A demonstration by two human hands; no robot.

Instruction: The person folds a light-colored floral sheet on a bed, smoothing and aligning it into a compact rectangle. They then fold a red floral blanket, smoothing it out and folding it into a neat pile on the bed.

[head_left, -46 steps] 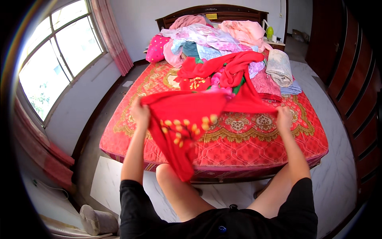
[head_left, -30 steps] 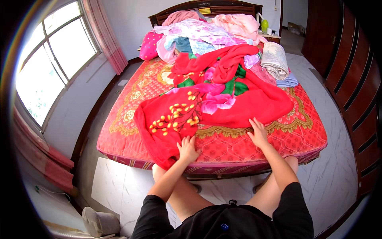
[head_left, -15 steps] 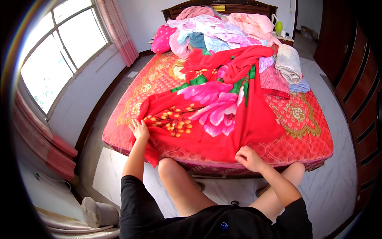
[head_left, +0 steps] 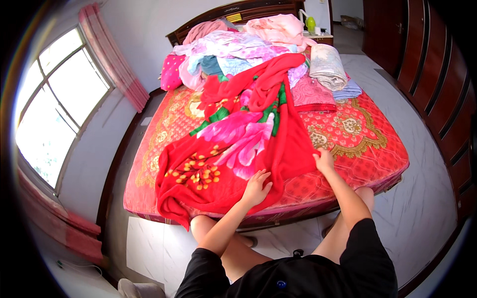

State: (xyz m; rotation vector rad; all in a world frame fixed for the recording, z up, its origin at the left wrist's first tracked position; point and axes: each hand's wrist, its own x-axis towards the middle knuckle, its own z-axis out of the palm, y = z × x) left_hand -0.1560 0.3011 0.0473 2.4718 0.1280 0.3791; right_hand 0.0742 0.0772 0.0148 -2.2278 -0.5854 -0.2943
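Note:
A red fleece blanket (head_left: 293, 154) with a large pink flower and yellow berries lies rumpled across the bed (head_left: 348, 174). My left hand (head_left: 256, 188) rests on the near part of the blanket, palm down with its fingers apart. To the right, my right hand (head_left: 324, 161) is closed on the blanket's right edge, over the patterned red mattress cover. The left front corner of the blanket bunches up and hangs over the near edge of the bed.
Pink and white bedding (head_left: 223, 44) is heaped by the headboard (head_left: 238, 15), beside a polka-dot pillow (head_left: 172, 72). On the right sit a rolled pale quilt (head_left: 325, 67) and a folded pink cloth (head_left: 310, 94). Dark wooden doors (head_left: 427, 64) stand to the right.
My left hand has moved right, from the blanket's left edge to its near middle. My right hand has moved up and right to the blanket's right edge. The view has turned to the right.

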